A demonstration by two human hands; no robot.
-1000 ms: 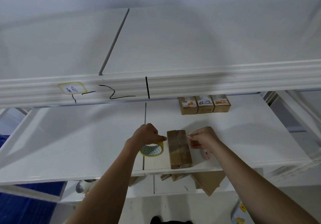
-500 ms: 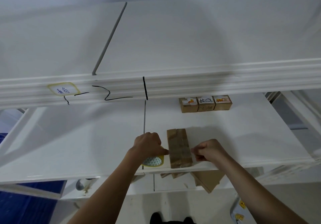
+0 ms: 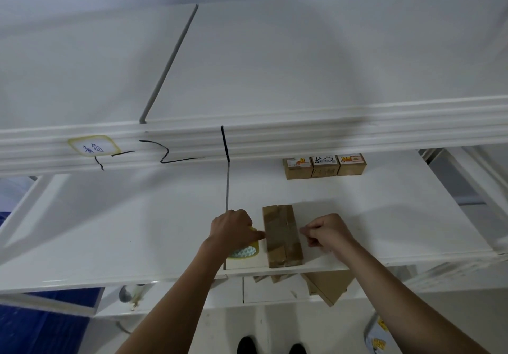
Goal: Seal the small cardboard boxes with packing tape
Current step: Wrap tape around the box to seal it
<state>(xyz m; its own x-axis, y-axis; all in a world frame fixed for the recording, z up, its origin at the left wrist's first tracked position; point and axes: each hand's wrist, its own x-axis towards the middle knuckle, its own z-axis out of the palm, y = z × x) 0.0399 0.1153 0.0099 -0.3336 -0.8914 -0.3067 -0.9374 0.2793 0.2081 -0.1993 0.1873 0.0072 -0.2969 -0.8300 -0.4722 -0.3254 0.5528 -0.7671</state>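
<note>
A long brown cardboard box (image 3: 281, 235) lies on the white shelf (image 3: 137, 230), near its front edge. A band of clear tape runs across the box's top. My left hand (image 3: 232, 228) grips a yellow-rimmed roll of packing tape (image 3: 246, 250) just left of the box, with its thumb touching the box's left side. My right hand (image 3: 327, 231) is at the box's right side, fingers pinched on the tape's free end.
Three small labelled boxes (image 3: 324, 165) stand in a row at the back of the shelf. An upper shelf beam (image 3: 275, 136) with black marker lines hangs overhead. Flat cardboard pieces (image 3: 327, 285) lie on the lower level. My shoes (image 3: 270, 345) show below.
Both hands have slid toward me along the box, from its far part to its middle, with the tape roll moving along.
</note>
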